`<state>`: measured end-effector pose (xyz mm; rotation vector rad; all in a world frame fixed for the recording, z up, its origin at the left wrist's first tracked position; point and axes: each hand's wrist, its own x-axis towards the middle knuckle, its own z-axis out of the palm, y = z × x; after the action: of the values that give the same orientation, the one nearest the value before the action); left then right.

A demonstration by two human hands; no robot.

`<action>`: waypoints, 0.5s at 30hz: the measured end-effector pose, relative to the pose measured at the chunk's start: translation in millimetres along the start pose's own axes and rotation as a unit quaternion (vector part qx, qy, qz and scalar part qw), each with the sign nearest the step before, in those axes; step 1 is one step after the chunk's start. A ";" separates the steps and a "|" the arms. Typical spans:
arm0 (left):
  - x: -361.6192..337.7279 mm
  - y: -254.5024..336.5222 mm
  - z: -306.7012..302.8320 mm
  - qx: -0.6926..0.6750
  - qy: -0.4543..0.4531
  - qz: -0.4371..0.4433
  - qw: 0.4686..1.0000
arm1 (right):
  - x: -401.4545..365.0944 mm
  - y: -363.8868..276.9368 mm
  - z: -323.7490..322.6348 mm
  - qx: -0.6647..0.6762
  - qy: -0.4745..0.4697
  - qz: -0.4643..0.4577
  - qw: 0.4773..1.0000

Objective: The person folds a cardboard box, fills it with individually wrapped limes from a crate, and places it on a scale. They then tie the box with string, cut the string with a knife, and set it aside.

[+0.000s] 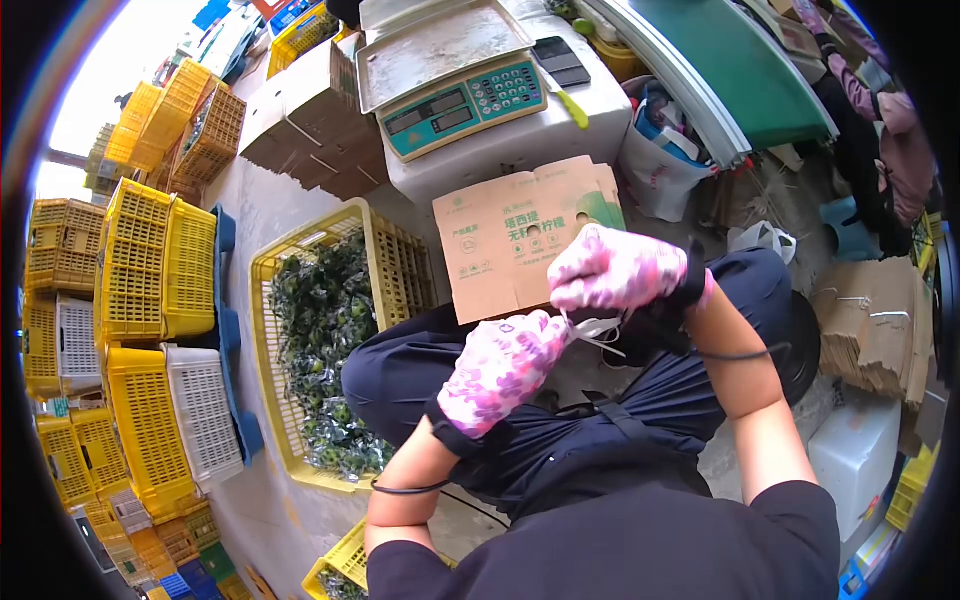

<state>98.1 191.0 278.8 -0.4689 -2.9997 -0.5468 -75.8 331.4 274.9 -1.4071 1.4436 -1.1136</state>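
My left hand [508, 368], in a pink floral glove, is closed with its fingertips pinching a white plastic strap [598, 330]. Just above it my right hand [622, 270], gloved alike, is closed at the same strap, its fingertips almost touching those of the left. Loose strap ends hang below the right hand over my lap. Flat printed cardboard cartons [500, 250] lean upright in front of my knees, against the white block; my right hand covers part of their right side.
A yellow crate [268, 400] of dark green bagged produce stands left of my knee. Ahead, a digital scale [460, 105] and a green-handled knife [574, 108] rest on a white block. Strapped cartons [870, 320] lie right; a green conveyor [730, 70] and another person [905, 150] are beyond.
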 end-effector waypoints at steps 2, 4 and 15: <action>-2.0 -0.7 -6.5 -0.072 -0.012 0.008 0.997 | -3.4 22.1 -4.8 0.227 -0.014 0.086 0.970; -5.5 8.3 -5.4 -0.392 0.183 -0.148 0.889 | -5.4 49.4 9.0 0.402 -0.022 0.084 0.912; 6.2 -9.7 12.4 -0.842 0.189 -0.279 0.422 | -8.1 -9.6 81.9 0.430 0.284 -0.085 0.852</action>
<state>89.3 188.5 264.6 0.6739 -0.9250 -2.8858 5.8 335.4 261.1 -0.5696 0.9317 -2.0772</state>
